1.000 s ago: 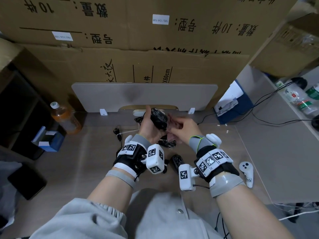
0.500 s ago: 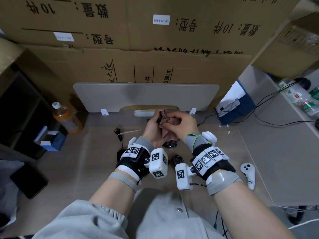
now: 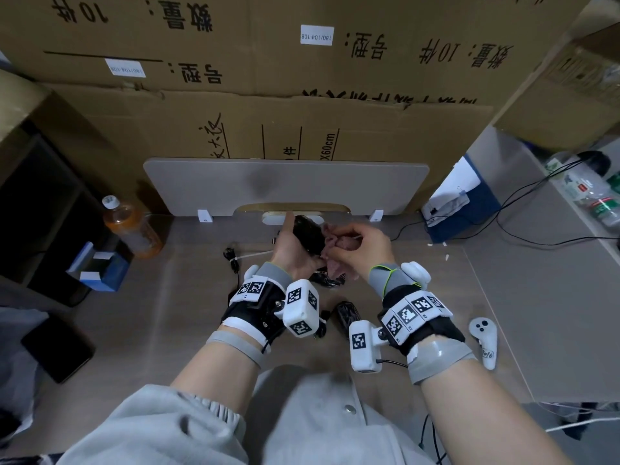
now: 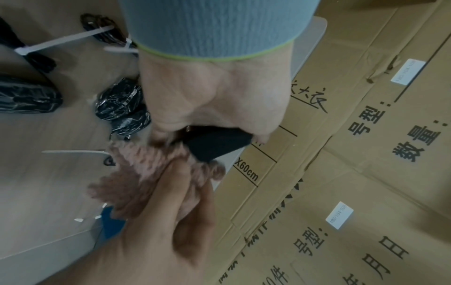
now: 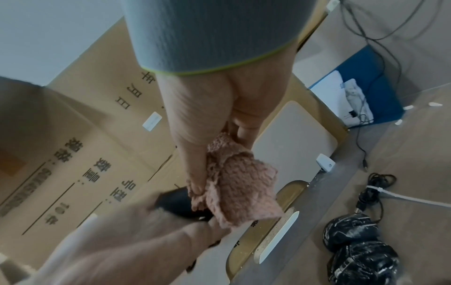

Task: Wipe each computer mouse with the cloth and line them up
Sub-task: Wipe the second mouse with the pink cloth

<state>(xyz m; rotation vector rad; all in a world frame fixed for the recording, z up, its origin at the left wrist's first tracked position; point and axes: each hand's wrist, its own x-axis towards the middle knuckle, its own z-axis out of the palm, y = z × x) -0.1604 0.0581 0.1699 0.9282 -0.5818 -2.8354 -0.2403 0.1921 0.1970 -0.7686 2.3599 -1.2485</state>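
Your left hand grips the black mouse above the worktop; your right hand pinches the pink cloth against its side.

Black mouse held above worktop; bunched pink cloth pressed against its right side.

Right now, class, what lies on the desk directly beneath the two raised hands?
Below the left hand and right hand, two black patterned mice lie touching on the desk. From the head view, the hanging pink cloth partly covers them.
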